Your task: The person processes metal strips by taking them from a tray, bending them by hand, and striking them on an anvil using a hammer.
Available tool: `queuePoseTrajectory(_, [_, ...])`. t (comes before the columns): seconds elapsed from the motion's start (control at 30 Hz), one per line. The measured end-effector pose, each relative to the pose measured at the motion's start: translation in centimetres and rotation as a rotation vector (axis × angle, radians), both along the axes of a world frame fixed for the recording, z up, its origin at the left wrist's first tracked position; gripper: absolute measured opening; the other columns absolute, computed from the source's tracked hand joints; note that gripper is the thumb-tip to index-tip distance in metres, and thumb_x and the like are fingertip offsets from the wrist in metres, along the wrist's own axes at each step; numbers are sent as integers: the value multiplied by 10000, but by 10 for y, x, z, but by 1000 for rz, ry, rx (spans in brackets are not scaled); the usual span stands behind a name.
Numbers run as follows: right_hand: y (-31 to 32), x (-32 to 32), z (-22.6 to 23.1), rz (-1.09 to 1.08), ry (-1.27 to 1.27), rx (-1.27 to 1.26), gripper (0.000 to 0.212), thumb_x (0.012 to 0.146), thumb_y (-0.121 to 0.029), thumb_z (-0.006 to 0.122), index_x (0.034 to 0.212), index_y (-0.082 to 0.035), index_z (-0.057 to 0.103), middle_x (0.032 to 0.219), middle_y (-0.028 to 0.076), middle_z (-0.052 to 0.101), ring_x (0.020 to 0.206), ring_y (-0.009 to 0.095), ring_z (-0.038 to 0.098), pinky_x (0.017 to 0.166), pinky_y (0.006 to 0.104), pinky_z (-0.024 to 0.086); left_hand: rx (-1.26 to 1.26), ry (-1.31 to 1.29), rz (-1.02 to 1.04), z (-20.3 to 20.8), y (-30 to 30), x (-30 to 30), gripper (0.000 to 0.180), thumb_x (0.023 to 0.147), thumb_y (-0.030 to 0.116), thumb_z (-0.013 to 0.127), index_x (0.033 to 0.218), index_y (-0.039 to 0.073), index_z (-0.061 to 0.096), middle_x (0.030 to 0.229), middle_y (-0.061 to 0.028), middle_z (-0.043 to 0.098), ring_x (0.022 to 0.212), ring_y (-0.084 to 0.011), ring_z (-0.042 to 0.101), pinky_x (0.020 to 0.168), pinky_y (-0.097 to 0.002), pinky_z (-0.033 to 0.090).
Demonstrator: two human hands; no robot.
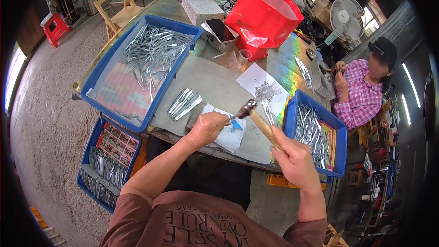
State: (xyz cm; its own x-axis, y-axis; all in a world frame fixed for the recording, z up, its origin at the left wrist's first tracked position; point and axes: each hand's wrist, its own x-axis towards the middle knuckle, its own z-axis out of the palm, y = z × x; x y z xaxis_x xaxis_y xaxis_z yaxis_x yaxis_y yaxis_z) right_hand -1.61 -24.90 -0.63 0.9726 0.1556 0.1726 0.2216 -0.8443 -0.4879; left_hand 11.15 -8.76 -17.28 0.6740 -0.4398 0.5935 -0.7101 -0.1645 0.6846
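My left hand [208,129] is closed on a thin metal rod-like piece, its exact kind too small to tell. My right hand [295,155] grips the wooden handle of a hammer [261,123]. The hammer's dark metal head is right by the tip of the piece; whether they touch I cannot tell. Under the left hand lie a folded white cloth or paper [231,141] and part of a block. A fanned bundle of silvery metal pieces [184,104] rests just beyond that hand. A few more pieces [268,112] lie past the hammer, beside crumpled clear plastic [267,92].
A blue tray [173,80] of loose metal pieces stands left, another blue tray [342,152] right. A lower tray [137,144] sits below the table. Farther back are a red bag [256,23], a phone [220,30] and a fan [346,18]. A co-worker [366,91] sits right.
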Motion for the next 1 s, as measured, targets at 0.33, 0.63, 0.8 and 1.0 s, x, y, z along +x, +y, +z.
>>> queuePoseTrajectory(0.33, [5, -11, 7, -152, -384, 278, 439, 706, 45, 550, 1131, 55, 441, 786, 158, 590, 616, 184, 566, 594, 250, 444, -73, -22, -7, -4, 2, -4, 69, 686, 28, 592, 726, 26, 536, 590, -123, 485, 547, -276, 490, 490, -326, 382])
queuePoseTrajectory(0.63, [7, -5, 20, -84, -246, 153, 421, 710, 43, 550, 1121, 36, 459, 771, 159, 582, 652, 210, 579, 612, 266, 446, -52, -8, 6, -9, 3, -2, 67, 687, 27, 592, 712, 27, 530, 589, -124, 486, 543, -274, 489, 487, -324, 383])
queuePoseTrajectory(0.8, [2, 1, -2, 57, -162, -7, 420, 721, 34, 540, 1133, 13, 459, 708, 164, 563, 629, 192, 577, 574, 288, 438, -47, -13, 1, -5, 0, -3, 61, 691, 28, 588, 723, 26, 536, 603, -129, 496, 550, -274, 495, 493, -325, 388])
queuePoseTrajectory(1.0, [-2, -3, -26, -77, -70, 207, 421, 733, 18, 546, 1143, -6, 454, 597, 88, 478, 509, 138, 449, 504, 235, 391, -27, -25, -15, -5, 2, -2, 63, 697, 32, 582, 741, 24, 538, 610, -128, 499, 562, -279, 501, 504, -332, 393])
